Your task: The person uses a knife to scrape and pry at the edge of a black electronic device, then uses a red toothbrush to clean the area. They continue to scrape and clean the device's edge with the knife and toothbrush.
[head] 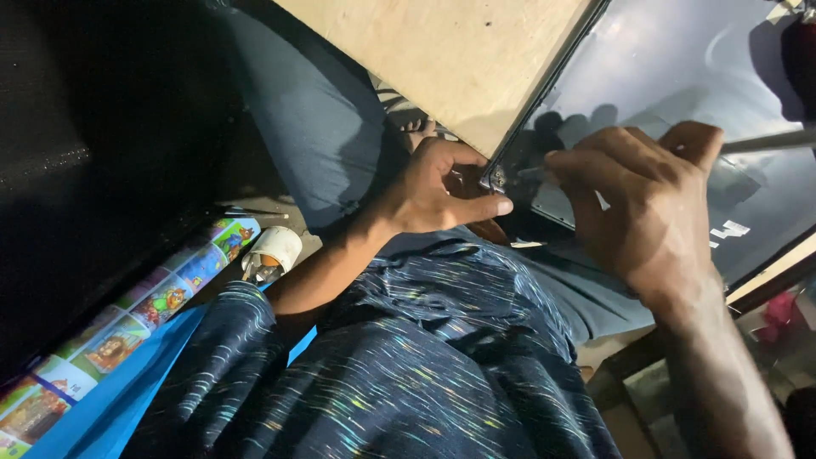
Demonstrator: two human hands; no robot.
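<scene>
**Corner of a dark panel being worked at with a thin tool**

A dark glossy panel [680, 76], lying across the person's lap, is being taken as the landmark here. Its near corner, where a small metal fitting [495, 177] is showing, is being pinched by the left hand [438, 187]: the thumb is being pressed along the underside of the corner and the fingers are being curled over its edge, clenched on the panel itself. Just to the right of that corner, over the panel's face, the right hand [646, 204] is being held with its fingers closed around a thin metal tool [531, 170], whose tip is being pointed at the fitting; whether tip and fitting are touching cannot be told. A pale wooden board [450, 51] is being seen against the panel's left edge. Well below and left of the panel, a white cup-shaped object [274, 251] and a strip of colourful cartoon pictures [127, 327] are lying beside the patterned shirt [408, 365].
</scene>
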